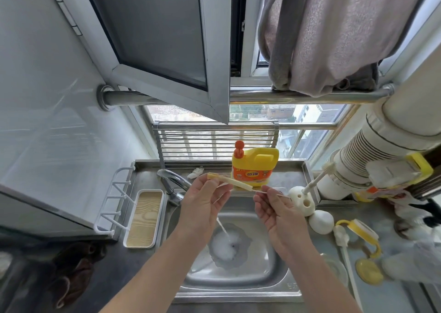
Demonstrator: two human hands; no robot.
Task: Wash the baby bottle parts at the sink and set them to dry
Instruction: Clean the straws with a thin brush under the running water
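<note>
The steel sink [274, 260] takes the middle of the view. A thin stream of water [223, 229] falls into foam at its drain. To the right, the steel surface [334, 248] carries other bottle parts: a yellow ring with handles [362, 231] and a yellow lid [368, 271]. A big yellow soap bottle [256, 167] stands behind the sink, and the tap [170, 181] is at the back left.

Both hands are above the sink. The left hand [202, 200] pinches a pale straw [229, 180] near its left end and holds it almost level in front of the soap bottle. The right hand [276, 207] pinches a very thin brush [274, 192] that lines up with the right end of the straw.

I think the step in hand is cleaning the inside of the straw. The next move probably needs the thin brush to go along the straw without bending, and after that a rinse under the water below.

The tip of the brush is too thin to see, so I cannot tell how far it is inside the straw. The left fingertips are hidden behind the palm. Some pale things at the far right of the surface are blurred, and I cannot say if the bottle itself is among them. A place for drying is not clear to me.
</note>
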